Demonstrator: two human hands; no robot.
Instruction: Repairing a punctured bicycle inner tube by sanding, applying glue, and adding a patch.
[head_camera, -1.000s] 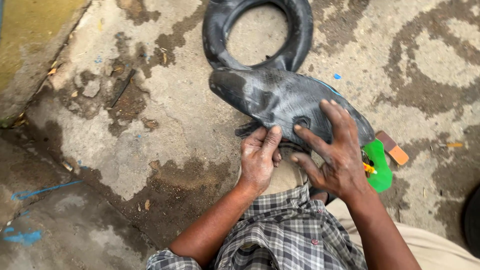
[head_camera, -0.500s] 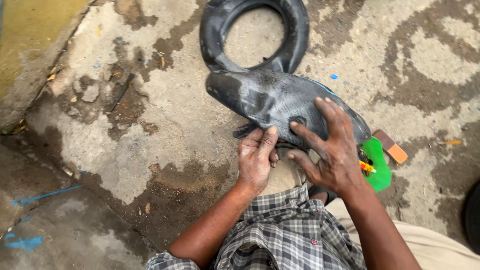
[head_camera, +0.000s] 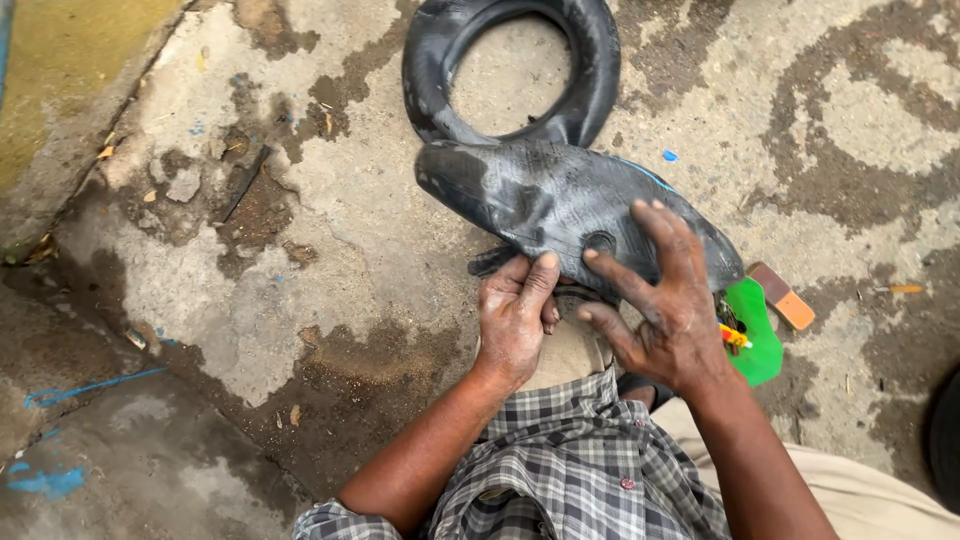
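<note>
Hidden: the green tray (head_camera: 762, 345) and its small bits sit half behind the right wrist; contents hard to make out.
Tube: black inner tube (head_camera: 560, 195) lies on the concrete floor (head_camera: 330, 230), folded, its loop at the far side.
Left hand (head_camera: 515, 320): fingers curled, thumb pressed on the tube's near edge.
Right hand (head_camera: 665, 300): fingers spread wide, flat on the tube beside a round patch (head_camera: 600, 243).
Right of tray: brown and orange block (head_camera: 782, 295).

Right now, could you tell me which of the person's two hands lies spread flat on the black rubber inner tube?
The right hand, fingers splayed over the black rubber inner tube; the left hand is bunched at its near edge.
</note>
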